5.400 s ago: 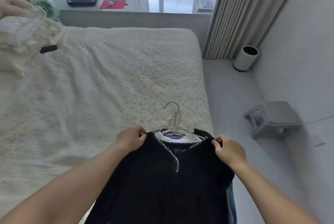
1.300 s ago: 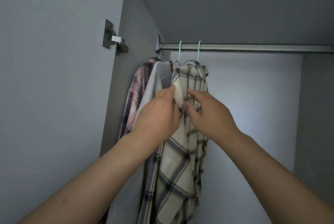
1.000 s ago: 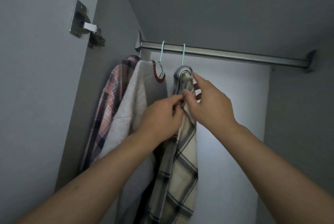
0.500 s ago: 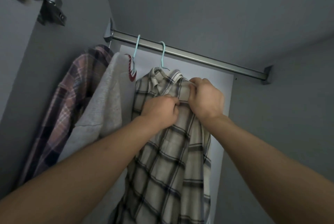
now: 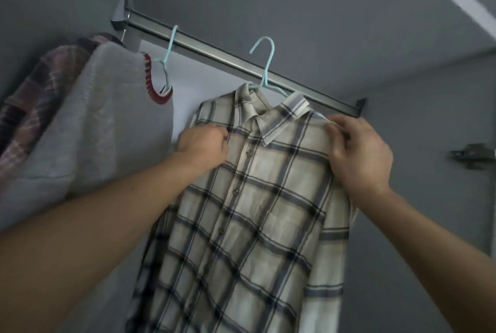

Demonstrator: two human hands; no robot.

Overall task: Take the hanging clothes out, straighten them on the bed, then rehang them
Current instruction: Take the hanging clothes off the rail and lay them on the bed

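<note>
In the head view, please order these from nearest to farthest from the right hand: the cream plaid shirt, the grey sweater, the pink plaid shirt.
From the right hand:
1. Cream plaid shirt: in its grip at the shoulder.
2. Grey sweater: to the left, past the left hand.
3. Pink plaid shirt: far left, behind the sweater.
</note>
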